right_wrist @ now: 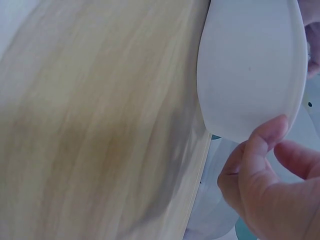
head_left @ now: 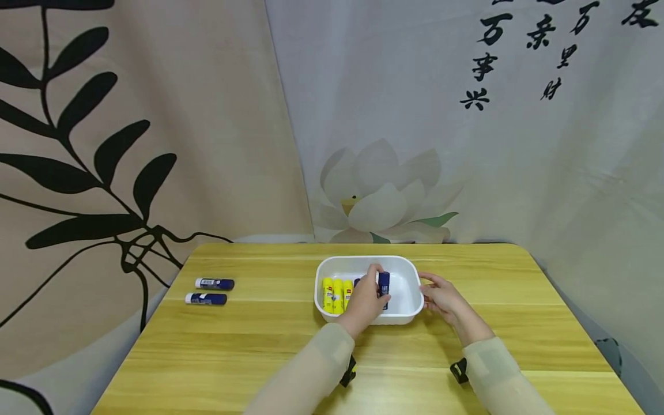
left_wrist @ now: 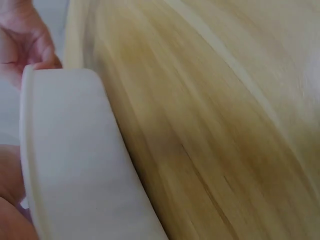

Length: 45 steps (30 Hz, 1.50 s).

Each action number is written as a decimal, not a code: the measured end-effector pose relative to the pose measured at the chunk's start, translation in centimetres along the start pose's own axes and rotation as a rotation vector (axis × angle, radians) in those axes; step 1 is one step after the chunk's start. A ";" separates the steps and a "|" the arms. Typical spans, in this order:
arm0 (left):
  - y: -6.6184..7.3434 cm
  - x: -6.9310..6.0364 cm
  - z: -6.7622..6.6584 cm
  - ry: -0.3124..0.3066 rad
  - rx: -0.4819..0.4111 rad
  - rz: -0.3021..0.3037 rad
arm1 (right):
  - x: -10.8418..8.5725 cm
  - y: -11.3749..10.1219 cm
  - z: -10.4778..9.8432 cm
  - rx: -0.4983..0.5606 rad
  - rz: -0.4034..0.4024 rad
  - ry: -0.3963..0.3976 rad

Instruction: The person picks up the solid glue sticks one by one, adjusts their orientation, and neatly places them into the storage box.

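A white plastic tub (head_left: 407, 311) stands on the table, with several yellow glue sticks (head_left: 338, 295) side by side in its left part. Inside the tub, my left hand (head_left: 365, 302) holds a dark blue glue stick (head_left: 384, 283) between thumb and fingers. Part of another dark blue stick (head_left: 357, 282) shows just left of that hand, which covers the rest. At the tub's right end, my right hand (head_left: 445, 298) pinches the rim; the right wrist view shows this thumb and fingers (right_wrist: 267, 132) on the tub's edge. The left wrist view hides the tub's inside behind its wall (left_wrist: 85, 150).
Two dark blue glue sticks with white ends, an upper one (head_left: 215, 284) and a lower one (head_left: 206, 298), lie at the left of the wooden table (head_left: 249, 357). A printed curtain (head_left: 218, 115) hangs behind the table's far edge.
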<state>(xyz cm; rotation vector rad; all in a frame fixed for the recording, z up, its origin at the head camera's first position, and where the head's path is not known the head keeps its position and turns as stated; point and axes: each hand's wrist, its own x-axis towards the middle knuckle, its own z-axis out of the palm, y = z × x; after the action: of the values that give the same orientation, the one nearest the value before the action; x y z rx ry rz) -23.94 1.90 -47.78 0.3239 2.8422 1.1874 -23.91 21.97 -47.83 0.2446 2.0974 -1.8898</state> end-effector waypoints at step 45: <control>-12.5 -4.1 -13.6 0.250 0.210 0.140 | -0.2 -0.3 0.0 -0.009 -0.002 -0.011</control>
<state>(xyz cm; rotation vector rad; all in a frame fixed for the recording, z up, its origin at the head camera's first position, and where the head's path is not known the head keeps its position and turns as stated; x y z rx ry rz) -23.77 -17.05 -47.20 0.4163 3.2205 1.0154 -23.79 21.98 -47.49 0.2298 2.0995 -1.8789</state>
